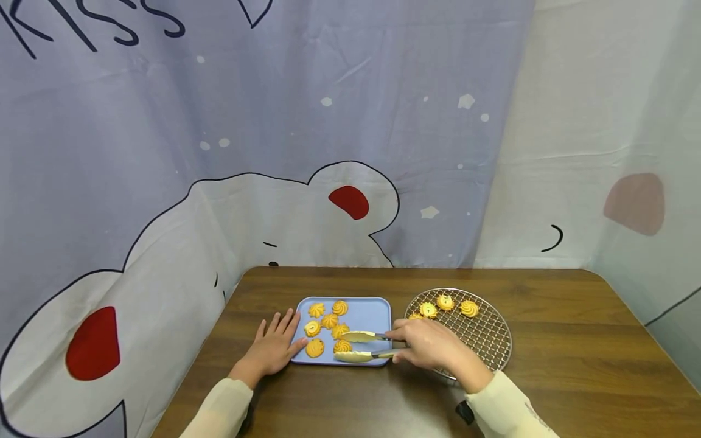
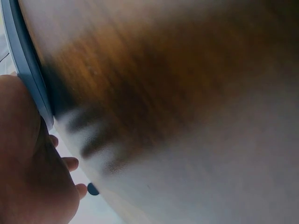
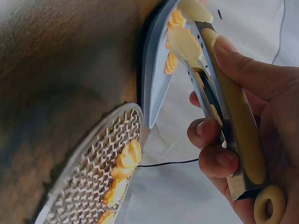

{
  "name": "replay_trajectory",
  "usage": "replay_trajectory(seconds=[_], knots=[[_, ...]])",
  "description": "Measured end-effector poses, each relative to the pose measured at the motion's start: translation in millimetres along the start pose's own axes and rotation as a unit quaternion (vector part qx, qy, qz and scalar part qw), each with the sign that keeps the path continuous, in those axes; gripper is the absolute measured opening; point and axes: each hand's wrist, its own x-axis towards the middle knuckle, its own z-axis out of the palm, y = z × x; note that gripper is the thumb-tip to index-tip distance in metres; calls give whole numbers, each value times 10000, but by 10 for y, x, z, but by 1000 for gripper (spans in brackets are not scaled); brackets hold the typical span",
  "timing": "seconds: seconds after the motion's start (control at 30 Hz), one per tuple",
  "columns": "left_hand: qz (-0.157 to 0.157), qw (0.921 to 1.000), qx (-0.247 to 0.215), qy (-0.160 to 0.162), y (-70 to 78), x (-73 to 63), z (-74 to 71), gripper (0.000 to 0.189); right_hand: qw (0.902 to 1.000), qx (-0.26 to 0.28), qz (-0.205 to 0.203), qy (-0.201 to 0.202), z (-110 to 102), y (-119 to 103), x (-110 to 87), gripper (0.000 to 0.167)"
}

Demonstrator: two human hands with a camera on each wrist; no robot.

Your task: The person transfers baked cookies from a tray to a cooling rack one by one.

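My right hand [image 1: 429,347] grips a pair of kitchen tongs [image 1: 353,357] with pale yellow tips and metal arms. The tong arms stand apart over the front of a light blue tray [image 1: 369,316], one tip on either side of a swirled cookie [image 1: 342,345]. Several more golden cookies lie on the tray's left half. My left hand [image 1: 274,348] lies with fingers spread at the tray's left edge, thumb on the rim. In the right wrist view, the thumb and fingers wrap the yellow-and-metal tongs handle [image 3: 240,126].
To the right of the tray sits a round wire cooling rack [image 1: 493,340], with several cookies [image 1: 469,308] along its far and left side. Both stand on a brown wooden table [image 1: 564,353]. A printed curtain [image 1: 416,152] hangs behind the table.
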Motion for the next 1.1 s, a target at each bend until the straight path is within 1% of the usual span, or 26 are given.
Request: replay_trajectory(seconds=[0.2, 0.3, 0.47, 0.6, 0.77, 0.93, 1.1], knots=[[-4, 10000, -18, 17, -9, 1, 16, 74, 9999, -115, -20, -55, 1, -5, 21, 49], [-14, 10000, -36, 3, -11, -5, 18, 74, 9999, -120, -105, -19, 13, 2, 24, 48], [-8, 10000, -66, -7, -6, -9, 9, 75, 9996, -76, -259, 44, 33, 20, 1, 48], [-27, 10000, -43, -48, 2, -6, -8, 75, 9996, -87, -251, 74, 15, 25, -34, 49], [-36, 10000, -24, -58, 11, -6, -17, 74, 9999, 23, -74, 136, -59, 20, -114, 50], [-16, 10000, -58, -35, 15, -5, -24, 74, 9994, 59, 27, 338, -142, 40, -228, 50], [-4, 9999, -92, -66, -30, 25, 14, 76, 9986, -88, 45, 527, -205, 110, -368, 49]])
